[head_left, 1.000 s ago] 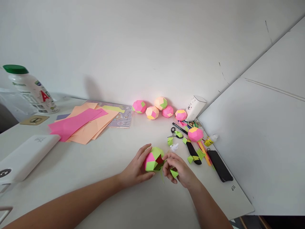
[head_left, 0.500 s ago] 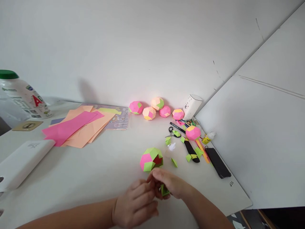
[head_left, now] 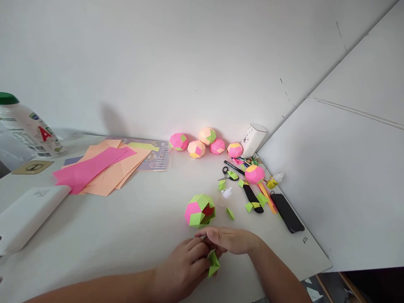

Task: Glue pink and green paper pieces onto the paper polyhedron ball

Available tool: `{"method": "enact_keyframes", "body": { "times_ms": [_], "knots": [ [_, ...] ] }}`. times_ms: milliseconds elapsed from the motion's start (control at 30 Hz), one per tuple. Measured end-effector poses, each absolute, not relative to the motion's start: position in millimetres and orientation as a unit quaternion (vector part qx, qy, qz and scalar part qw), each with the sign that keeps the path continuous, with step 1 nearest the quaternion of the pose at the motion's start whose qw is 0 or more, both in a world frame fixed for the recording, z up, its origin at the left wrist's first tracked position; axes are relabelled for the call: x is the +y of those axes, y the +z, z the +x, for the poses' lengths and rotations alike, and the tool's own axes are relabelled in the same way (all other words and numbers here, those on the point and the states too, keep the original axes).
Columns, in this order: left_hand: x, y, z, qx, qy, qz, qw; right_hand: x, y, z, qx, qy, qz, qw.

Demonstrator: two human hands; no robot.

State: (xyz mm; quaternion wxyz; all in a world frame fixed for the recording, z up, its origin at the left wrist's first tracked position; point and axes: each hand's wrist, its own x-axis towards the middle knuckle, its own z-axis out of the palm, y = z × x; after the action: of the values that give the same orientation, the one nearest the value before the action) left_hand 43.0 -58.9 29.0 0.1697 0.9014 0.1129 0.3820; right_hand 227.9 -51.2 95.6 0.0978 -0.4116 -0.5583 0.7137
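Note:
In the head view my left hand is closed, its fingers pinching a small folded green paper piece close to the table's front. My right hand stretches its fingers flat over the left fingertips. Its lower fingers are partly hidden behind the left hand. Just beyond both hands sits a green and pink paper ball, with a gap on its right side showing a red inside. A loose folded green piece lies to the right of that ball.
Finished paper balls line the wall. On the right are scissors, a black cutter, a glue bottle and a black phone. Paper sheets, a white box-like object and a green-capped bottle stand left.
The folded green piece has moved slightly left and down, from beneath my right palm to my left fingers. My right hand has flattened out and shifted a little right.

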Motion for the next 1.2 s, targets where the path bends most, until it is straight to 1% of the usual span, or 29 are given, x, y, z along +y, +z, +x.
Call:
{"method": "enact_keyframes", "body": {
  "times_ms": [67, 133, 233, 300, 333, 400, 467, 500, 533, 633, 767, 867, 967, 1067, 1133, 1200],
  "knots": [
    [-59, 27, 43, 0.104, 0.375, 0.88, 0.274, -49, 97, 232, -0.57, 0.713, -0.403, 0.065],
    [-60, 26, 43, 0.106, 0.359, 0.834, 0.405, -47, 98, 237, -0.596, 0.694, -0.4, 0.042],
    [-60, 23, 45, 0.135, 0.311, 0.727, 0.598, -44, 102, 251, -0.617, 0.647, -0.448, 0.026],
    [-59, 20, 47, 0.157, 0.275, 0.646, 0.695, -40, 104, 265, -0.603, 0.582, -0.542, 0.059],
    [-58, 20, 47, 0.164, 0.256, 0.609, 0.732, -37, 104, 272, -0.597, 0.531, -0.594, 0.095],
    [-55, 19, 48, 0.181, 0.226, 0.549, 0.784, -30, 100, 283, -0.585, 0.39, -0.692, 0.167],
    [-51, 20, 48, 0.201, 0.21, 0.505, 0.813, -22, 91, 290, -0.563, 0.252, -0.756, 0.22],
    [-49, 20, 48, 0.208, 0.209, 0.489, 0.821, -17, 85, 292, -0.554, 0.213, -0.766, 0.245],
    [-48, 21, 48, 0.213, 0.209, 0.476, 0.827, -14, 78, 292, -0.552, 0.198, -0.763, 0.271],
    [-45, 20, 48, 0.215, 0.216, 0.451, 0.839, -3, 57, 287, -0.571, 0.227, -0.716, 0.332],
    [-46, 20, 48, 0.217, 0.206, 0.438, 0.848, 7, 36, 279, -0.586, 0.253, -0.69, 0.34],
    [-45, 23, 47, 0.232, 0.182, 0.44, 0.848, 10, 34, 278, -0.602, 0.27, -0.666, 0.348],
    [-42, 25, 47, 0.24, 0.175, 0.435, 0.85, 5, 49, 281, -0.623, 0.265, -0.626, 0.386],
    [-39, 26, 47, 0.235, 0.186, 0.412, 0.86, -11, 80, 286, -0.663, 0.22, -0.538, 0.472],
    [-37, 27, 46, 0.227, 0.184, 0.397, 0.87, -23, 98, 290, -0.693, 0.243, -0.496, 0.464],
    [-36, 28, 45, 0.221, 0.175, 0.387, 0.878, -34, 109, 292, -0.701, 0.321, -0.448, 0.453]
  ]
}}
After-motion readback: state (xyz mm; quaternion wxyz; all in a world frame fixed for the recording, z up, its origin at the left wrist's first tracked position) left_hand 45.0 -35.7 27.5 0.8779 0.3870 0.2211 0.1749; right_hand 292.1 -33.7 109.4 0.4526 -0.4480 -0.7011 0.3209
